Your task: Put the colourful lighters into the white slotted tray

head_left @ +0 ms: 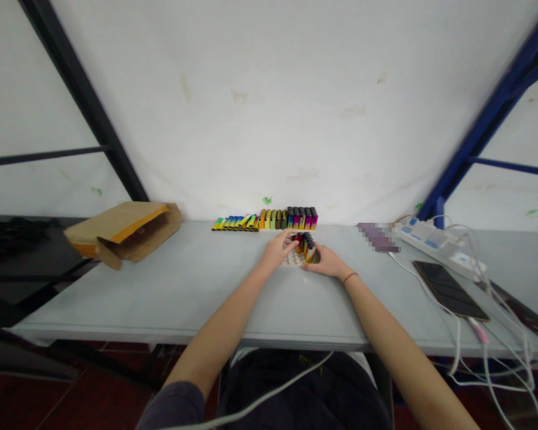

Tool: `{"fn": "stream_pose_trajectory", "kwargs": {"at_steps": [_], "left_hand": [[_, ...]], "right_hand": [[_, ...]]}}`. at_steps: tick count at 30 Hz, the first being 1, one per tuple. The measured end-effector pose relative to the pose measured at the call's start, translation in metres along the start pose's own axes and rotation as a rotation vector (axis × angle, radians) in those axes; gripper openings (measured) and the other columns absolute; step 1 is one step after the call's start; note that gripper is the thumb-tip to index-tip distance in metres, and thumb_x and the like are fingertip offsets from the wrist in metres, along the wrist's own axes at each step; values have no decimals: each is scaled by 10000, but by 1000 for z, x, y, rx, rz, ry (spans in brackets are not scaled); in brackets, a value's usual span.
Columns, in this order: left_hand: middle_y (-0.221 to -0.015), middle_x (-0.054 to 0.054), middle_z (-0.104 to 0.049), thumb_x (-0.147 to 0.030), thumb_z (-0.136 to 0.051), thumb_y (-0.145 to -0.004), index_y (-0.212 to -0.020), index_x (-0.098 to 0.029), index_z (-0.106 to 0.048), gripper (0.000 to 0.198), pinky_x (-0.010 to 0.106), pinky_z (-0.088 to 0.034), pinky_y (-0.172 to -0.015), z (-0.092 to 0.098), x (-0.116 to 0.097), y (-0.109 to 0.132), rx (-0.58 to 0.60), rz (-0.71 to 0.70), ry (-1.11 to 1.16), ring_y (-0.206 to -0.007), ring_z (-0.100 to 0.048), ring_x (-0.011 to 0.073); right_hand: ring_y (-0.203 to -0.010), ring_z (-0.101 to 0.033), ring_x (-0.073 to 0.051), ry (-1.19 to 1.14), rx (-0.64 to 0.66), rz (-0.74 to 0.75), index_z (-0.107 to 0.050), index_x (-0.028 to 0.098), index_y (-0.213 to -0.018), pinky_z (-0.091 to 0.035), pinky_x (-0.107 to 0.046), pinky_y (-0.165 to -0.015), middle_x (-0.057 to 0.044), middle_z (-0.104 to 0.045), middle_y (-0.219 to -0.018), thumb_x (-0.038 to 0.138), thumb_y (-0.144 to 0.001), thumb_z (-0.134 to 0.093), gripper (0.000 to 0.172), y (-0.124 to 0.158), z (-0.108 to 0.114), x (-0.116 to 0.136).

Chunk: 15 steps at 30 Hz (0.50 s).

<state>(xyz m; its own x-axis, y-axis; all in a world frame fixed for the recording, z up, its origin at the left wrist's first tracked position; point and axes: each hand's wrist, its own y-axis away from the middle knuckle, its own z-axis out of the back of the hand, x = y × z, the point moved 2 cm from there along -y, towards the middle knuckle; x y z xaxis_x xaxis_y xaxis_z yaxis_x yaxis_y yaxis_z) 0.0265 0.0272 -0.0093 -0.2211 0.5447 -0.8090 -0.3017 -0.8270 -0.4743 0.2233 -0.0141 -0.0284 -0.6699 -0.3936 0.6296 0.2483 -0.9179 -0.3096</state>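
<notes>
A small pale tray with rows of holes lies on the table in front of me. Lighters with black tops stand upright in its right part. My left hand reaches over the tray from the left, with thumb and fingers closed around a dark red lighter among the others. The fingertips partly hide it. At the tray's right side, my right hand grips the edge, its thumb along the front and its fingers beside the lighters. A thin red band circles my right wrist.
Behind the tray, lighters stand in blocks by the wall, with several lying flat at their left. An open cardboard box rests at left. A black phone, a power strip and white cables occupy the right.
</notes>
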Motion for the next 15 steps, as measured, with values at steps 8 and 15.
{"fn": "stream_pose_trajectory", "kwargs": {"at_steps": [8, 15], "left_hand": [[-1053, 76, -703, -251, -601, -907, -1077, -230, -723, 210, 370, -476, -1010, -5, 1, -1, 81, -183, -174, -988, -650, 219], [-1140, 95, -654, -349, -533, -953, -1280, -255, -669, 367, 375, -436, -1062, 2, -1, -2, 45, -241, -363, -1124, -596, 240]], "right_hand": [[-1073, -680, -318, 29, 1, 1, -607, 158, -1266, -521, -466, -982, -133, -722, -1222, 375, -682, -820, 659, 0, -1, 2], [-1097, -671, -318, 15, 0, 14, -597, 173, -1291, -507, -475, -1002, -128, -712, -1248, 391, -686, -818, 680, 1, -1, 1]]}}
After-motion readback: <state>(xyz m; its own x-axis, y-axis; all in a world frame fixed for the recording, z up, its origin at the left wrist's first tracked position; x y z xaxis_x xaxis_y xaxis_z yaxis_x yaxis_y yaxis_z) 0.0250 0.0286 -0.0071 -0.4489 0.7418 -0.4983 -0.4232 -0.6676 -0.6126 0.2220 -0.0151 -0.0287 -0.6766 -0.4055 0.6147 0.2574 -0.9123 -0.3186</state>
